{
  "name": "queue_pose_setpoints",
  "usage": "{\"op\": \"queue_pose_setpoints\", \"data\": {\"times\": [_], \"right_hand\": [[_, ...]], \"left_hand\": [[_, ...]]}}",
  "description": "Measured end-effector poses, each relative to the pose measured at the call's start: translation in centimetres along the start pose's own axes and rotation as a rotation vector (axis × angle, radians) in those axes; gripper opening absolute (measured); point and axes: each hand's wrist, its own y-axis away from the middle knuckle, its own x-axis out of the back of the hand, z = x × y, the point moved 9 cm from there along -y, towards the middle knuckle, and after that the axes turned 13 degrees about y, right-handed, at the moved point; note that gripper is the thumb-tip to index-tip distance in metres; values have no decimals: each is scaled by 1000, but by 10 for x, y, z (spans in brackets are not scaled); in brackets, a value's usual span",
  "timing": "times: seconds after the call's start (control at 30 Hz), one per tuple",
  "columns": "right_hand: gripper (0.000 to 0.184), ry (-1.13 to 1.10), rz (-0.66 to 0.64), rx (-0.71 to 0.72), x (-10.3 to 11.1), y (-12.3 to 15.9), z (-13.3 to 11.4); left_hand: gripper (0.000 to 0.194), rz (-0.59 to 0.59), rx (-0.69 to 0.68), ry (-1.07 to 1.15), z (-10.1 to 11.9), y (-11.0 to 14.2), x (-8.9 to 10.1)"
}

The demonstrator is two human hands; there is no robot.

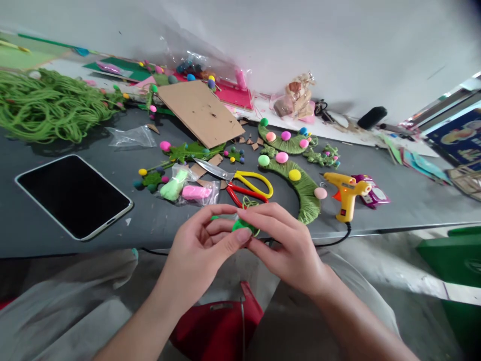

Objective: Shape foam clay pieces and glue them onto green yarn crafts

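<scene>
Above the table's front edge, my left hand (201, 245) pinches a small bright green lump (240, 224) that looks like modelling clay. The fingers of my right hand (287, 245) close on the same lump from the other side. Part of it is hidden by the fingers. Thin green yarn (250, 202) shows just beyond the fingertips. Scissors (240, 180) with one yellow and one red handle lie open behind the hands. Bags of pale green clay (175, 184) and pink clay (196, 192) lie left of them. A yarn-wrapped green crescent (306, 193) with coloured balls curves to the right.
A yellow glue gun (347, 193) stands at the right, its cable running along the front edge. A tablet (73, 196) lies at left, below a heap of green yarn (52, 108). Cardboard (201, 110) and decorated green pieces (283, 140) sit farther back. A red stool (214, 328) is below.
</scene>
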Motion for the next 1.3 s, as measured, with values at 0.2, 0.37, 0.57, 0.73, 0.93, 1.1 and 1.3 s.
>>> {"op": "queue_pose_setpoints", "data": {"times": [0.2,0.37,0.57,0.73,0.93,1.1,1.3], "right_hand": [[60,21,-61,146,-4,0,-13],[54,87,-76,59,-3,0,-5],[31,100,-15,74,6,-1,-4],[26,194,106,112,15,-2,-13],[29,-10,16,-34,10,-6,-3],[10,-5,-50,-348,9,-2,32],[9,10,-280,-338,-17,8,30]], "left_hand": [[36,-24,3,-91,1,-2,1],[37,17,-33,-163,6,1,4],[32,-26,-32,-197,7,2,3],[32,-159,83,-83,-4,4,-10],[23,-30,-30,-63,10,0,7],[17,79,-331,-370,58,2,23],[33,18,-509,-1141,76,12,15]]}}
